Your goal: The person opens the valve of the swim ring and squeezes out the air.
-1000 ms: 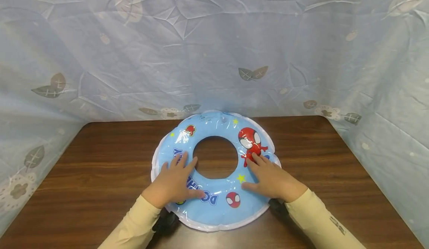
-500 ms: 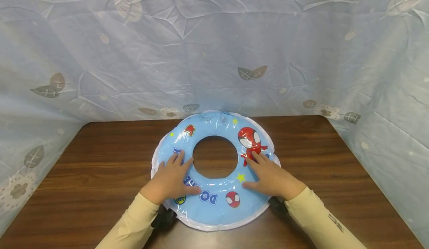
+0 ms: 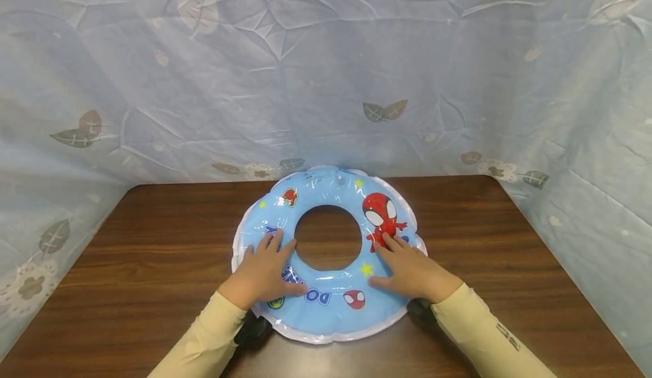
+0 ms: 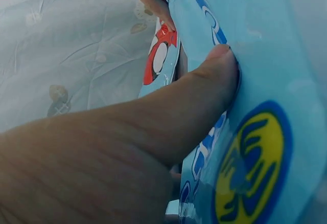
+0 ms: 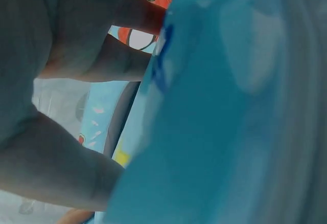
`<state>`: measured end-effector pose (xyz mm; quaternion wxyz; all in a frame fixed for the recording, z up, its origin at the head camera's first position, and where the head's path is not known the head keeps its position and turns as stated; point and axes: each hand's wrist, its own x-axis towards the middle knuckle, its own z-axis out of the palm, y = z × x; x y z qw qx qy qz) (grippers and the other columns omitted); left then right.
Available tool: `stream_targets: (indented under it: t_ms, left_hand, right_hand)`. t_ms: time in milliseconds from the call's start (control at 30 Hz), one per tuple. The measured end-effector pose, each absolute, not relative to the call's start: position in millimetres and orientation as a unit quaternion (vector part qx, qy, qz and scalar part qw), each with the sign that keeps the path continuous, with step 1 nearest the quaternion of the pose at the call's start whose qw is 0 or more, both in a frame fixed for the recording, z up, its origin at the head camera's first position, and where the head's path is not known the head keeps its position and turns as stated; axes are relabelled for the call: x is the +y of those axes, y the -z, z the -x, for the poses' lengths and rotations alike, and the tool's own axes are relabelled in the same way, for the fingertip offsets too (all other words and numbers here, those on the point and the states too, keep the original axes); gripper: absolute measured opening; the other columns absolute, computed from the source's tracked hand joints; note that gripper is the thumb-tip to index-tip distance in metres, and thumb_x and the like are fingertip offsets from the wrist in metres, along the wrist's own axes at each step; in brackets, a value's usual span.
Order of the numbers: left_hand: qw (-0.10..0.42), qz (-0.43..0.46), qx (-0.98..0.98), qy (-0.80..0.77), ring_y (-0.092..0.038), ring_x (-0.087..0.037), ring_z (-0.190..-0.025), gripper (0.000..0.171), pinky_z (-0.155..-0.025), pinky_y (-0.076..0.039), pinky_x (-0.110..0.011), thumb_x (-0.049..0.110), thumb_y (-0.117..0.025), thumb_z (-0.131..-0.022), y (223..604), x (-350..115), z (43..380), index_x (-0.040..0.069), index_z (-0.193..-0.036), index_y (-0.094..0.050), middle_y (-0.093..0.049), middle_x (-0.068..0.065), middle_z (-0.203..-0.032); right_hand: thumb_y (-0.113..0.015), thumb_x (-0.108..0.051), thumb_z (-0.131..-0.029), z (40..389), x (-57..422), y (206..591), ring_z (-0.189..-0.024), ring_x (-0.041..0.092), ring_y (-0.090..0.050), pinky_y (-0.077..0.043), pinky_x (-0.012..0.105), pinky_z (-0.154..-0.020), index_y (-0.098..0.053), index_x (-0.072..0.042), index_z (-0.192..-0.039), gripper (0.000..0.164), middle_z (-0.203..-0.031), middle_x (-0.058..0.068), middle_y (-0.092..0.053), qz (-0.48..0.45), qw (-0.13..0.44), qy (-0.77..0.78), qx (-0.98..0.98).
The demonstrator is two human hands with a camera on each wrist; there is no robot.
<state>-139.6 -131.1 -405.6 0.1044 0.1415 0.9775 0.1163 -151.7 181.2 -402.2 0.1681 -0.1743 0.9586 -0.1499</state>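
Note:
A blue inflatable swim ring [image 3: 326, 310] with a pale wavy rim lies flat on the table in the head view, printed with red cartoon figures, stars and lettering. My left hand [image 3: 262, 273] rests on its left side, fingers spread, thumb pointing inward. On the right side rests my right hand [image 3: 415, 270], its fingertips over the red figure. In the left wrist view the left thumb [image 4: 214, 75] presses the ring's surface beside a yellow and blue emblem [image 4: 253, 168]. The right wrist view has the right hand [image 5: 71, 35] touching the ring [image 5: 204, 132] with extended fingers.
The brown wooden table [image 3: 153, 265] extends to both sides of the ring. Pale blue patterned cloth [image 3: 326, 84] hangs behind it and along the left and right. Dark wrist mounts [image 3: 252, 330] sit under the forearms. A small valve [image 3: 340, 180] shows at the ring's far side.
The ring's near edge has risen slightly in the picture, away from the front. The left hand has drawn back slightly from its first position; the right hand is almost still.

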Motion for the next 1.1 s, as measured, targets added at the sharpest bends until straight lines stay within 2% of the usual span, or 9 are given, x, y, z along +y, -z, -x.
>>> stream_targets:
  t_ms: [267,500,633,800,1100]
  left_hand:
    - [0.096,-0.154,0.976,-0.118,-0.026,-0.051,-0.151,0.109,-0.112,-0.025,-0.077,0.069,-0.080,-0.075,394.3,-127.0,132.2,0.006,-0.156,-0.044,-0.031,-0.026,-0.165]
    - [0.144,-0.147,0.973,-0.102,-0.024,-0.054,-0.151,0.126,-0.110,-0.024,-0.080,0.078,-0.079,-0.068,382.3,-117.0,118.6,0.000,-0.157,-0.038,-0.030,-0.026,-0.165]
    - [0.162,-0.144,0.973,-0.084,-0.021,-0.054,-0.152,0.130,-0.110,-0.024,-0.081,0.080,-0.080,-0.064,384.2,-114.3,116.1,0.001,-0.159,-0.037,-0.027,-0.026,-0.166]
    - [0.176,-0.139,0.971,-0.077,-0.018,-0.054,-0.152,0.131,-0.110,-0.023,-0.081,0.079,-0.082,-0.062,387.8,-112.5,115.6,0.003,-0.159,-0.037,-0.025,-0.026,-0.167]
    - [0.172,-0.132,0.974,-0.070,-0.020,-0.056,-0.151,0.132,-0.107,-0.023,-0.083,0.078,-0.084,-0.060,393.0,-107.8,115.7,0.004,-0.159,-0.037,-0.027,-0.026,-0.166]
  right_hand:
    - [-0.078,-0.057,-0.084,147.8,178.9,395.3,-0.151,0.047,-0.028,-0.046,0.069,-0.101,-0.043,-0.011,-0.158,0.093,-0.166,0.018,-0.033,0.175,0.155,0.153,0.960]
    - [-0.076,-0.059,-0.084,137.4,171.7,386.2,-0.151,0.046,-0.031,-0.038,0.068,-0.111,-0.047,-0.006,-0.155,0.094,-0.163,0.020,-0.036,0.210,0.146,0.142,0.956]
    - [-0.077,-0.059,-0.084,134.7,169.5,386.2,-0.151,0.047,-0.030,-0.036,0.068,-0.111,-0.047,-0.005,-0.154,0.094,-0.163,0.021,-0.037,0.212,0.159,0.137,0.954]
    - [-0.079,-0.057,-0.083,134.2,166.7,390.0,-0.151,0.047,-0.030,-0.036,0.070,-0.110,-0.048,-0.006,-0.154,0.093,-0.163,0.021,-0.037,0.207,0.169,0.133,0.954]
    - [-0.081,-0.055,-0.082,135.4,163.3,397.8,-0.151,0.046,-0.030,-0.033,0.072,-0.112,-0.048,-0.006,-0.154,0.093,-0.165,0.020,-0.035,0.202,0.172,0.123,0.956]
